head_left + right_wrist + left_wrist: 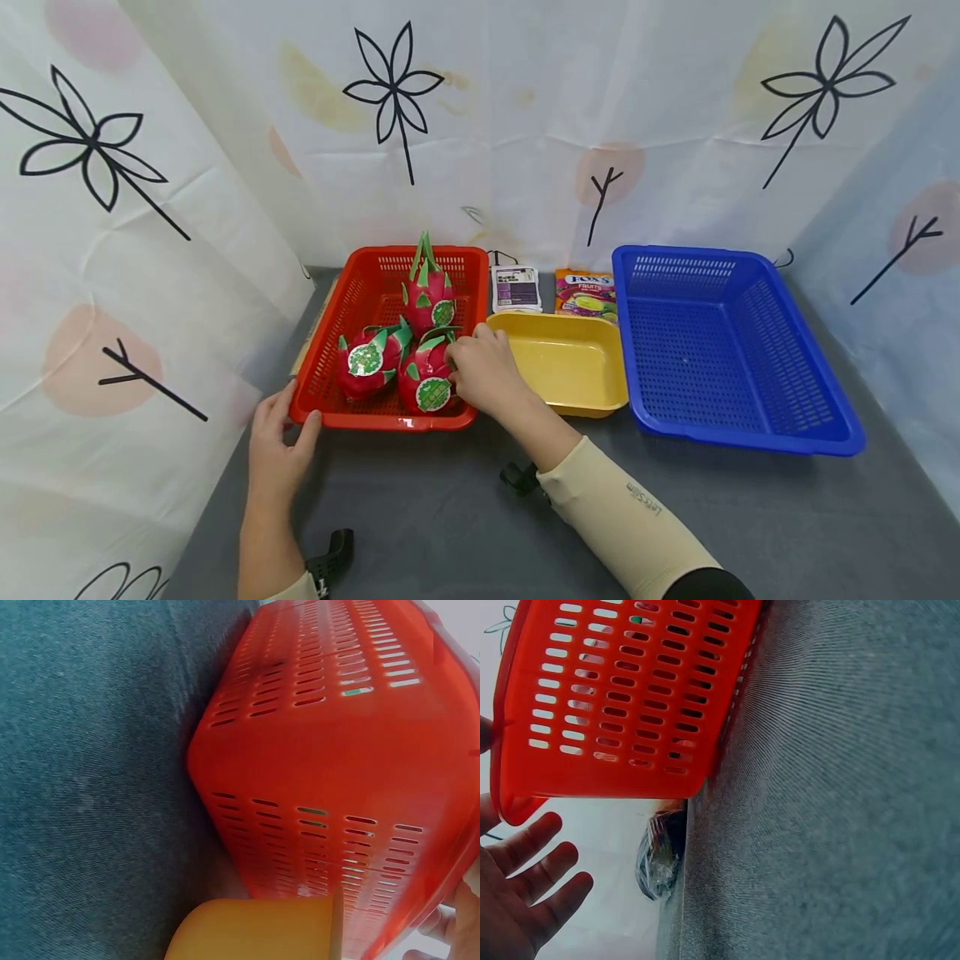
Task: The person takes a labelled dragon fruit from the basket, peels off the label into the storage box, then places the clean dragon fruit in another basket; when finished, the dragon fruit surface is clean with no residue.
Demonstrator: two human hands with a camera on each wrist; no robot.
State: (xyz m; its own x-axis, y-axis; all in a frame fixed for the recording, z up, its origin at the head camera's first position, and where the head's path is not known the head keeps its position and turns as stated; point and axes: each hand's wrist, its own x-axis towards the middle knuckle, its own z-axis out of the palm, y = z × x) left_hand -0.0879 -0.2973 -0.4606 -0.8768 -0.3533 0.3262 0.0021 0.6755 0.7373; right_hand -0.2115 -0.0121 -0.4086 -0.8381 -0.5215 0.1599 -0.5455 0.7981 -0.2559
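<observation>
The red basket (pixel 341 333) holds three dragon fruits with green stickers: one at the left (pixel 358 379), one at the back (pixel 426 293) and one at the front right (pixel 417 367). My right hand (pixel 489 367) reaches over the basket's right rim. Its curled fingers pinch the front right dragon fruit at its side; the fingertips are partly hidden. At the basket's front left corner rests my left hand (pixel 277 437), thumb and index finger at the rim. In the left wrist view the other fingers (pixel 544 881) are spread and apart from the basket.
A yellow tub (pixel 562 362) stands right of the red basket, then a blue basket (pixel 720 358). Behind the tub lie a white-and-purple packet (pixel 516 287) and a Fox's sweets bag (pixel 587 293). Something wrapped in clear plastic (pixel 656 859) lies beyond the red basket.
</observation>
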